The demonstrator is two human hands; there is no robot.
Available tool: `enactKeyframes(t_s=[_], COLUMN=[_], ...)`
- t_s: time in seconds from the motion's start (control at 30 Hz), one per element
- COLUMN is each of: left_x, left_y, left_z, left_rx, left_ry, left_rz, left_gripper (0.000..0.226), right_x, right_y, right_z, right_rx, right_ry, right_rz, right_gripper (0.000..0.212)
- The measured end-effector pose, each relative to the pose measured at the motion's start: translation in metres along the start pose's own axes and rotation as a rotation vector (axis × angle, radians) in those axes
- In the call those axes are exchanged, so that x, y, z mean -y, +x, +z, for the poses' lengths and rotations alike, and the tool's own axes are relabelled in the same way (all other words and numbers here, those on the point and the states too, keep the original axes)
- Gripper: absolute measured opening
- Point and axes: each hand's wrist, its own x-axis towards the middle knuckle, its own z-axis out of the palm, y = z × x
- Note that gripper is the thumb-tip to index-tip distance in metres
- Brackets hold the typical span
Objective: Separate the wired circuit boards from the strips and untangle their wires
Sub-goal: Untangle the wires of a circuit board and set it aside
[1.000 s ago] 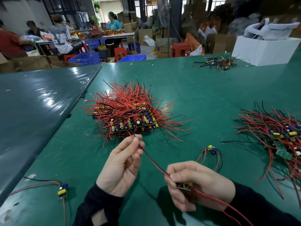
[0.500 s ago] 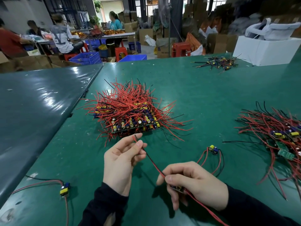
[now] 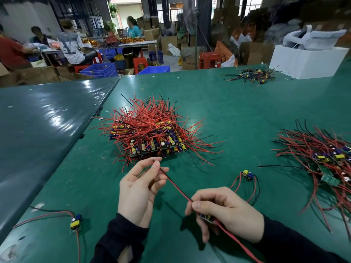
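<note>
My right hand (image 3: 226, 211) grips a small wired circuit board (image 3: 206, 217) near the table's front. A red and black wire pair (image 3: 175, 186) runs taut from that board up to my left hand (image 3: 141, 186), which pinches the wire's end between thumb and fingers. Another red wire trails from the board toward the lower right. Just beyond my left hand lies a big pile of board strips (image 3: 154, 133) bristling with red and black wires.
One separated board (image 3: 247, 175) with looped wires lies right of my hands, another (image 3: 76, 222) at the front left. A second wire pile (image 3: 322, 156) sits at the right edge, a small heap (image 3: 252, 75) and a white box (image 3: 307, 61) at the back. People work at far tables.
My left hand has slid a little along the wire toward its tip, pulling it straighter. My right hand keeps its hold on the board.
</note>
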Motion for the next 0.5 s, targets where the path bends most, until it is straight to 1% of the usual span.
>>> enactKeyframes(t_s=[0.13,0.27,0.43,0.5], left_x=[0.0000,0.0026,-0.0010,-0.0003], left_y=[0.0003,0.0009,0.0053,0.0059], left_z=[-0.0006,0.0012,-0.0045,-0.0064], left_rx=[0.000,-0.031,-0.059,-0.059], left_ry=[0.002,-0.068,-0.088,-0.076], left_rz=[-0.025,-0.081,-0.137,-0.178], left_gripper=[0.009,0.010,0.015,0.016], right_x=[0.0000,0.0006,-0.0023,-0.0033], right_y=[-0.0006,-0.0008,-0.0010,-0.0018], right_z=[0.0009,-0.0008,0.0021,0.0045], right_rx=[-0.025,-0.090,-0.059,-0.060], right_ry=[-0.035,-0.090,-0.100,-0.189], right_rz=[-0.033,-0.084,-0.092,-0.127], right_gripper=[0.022,0.023,0.018,0.018])
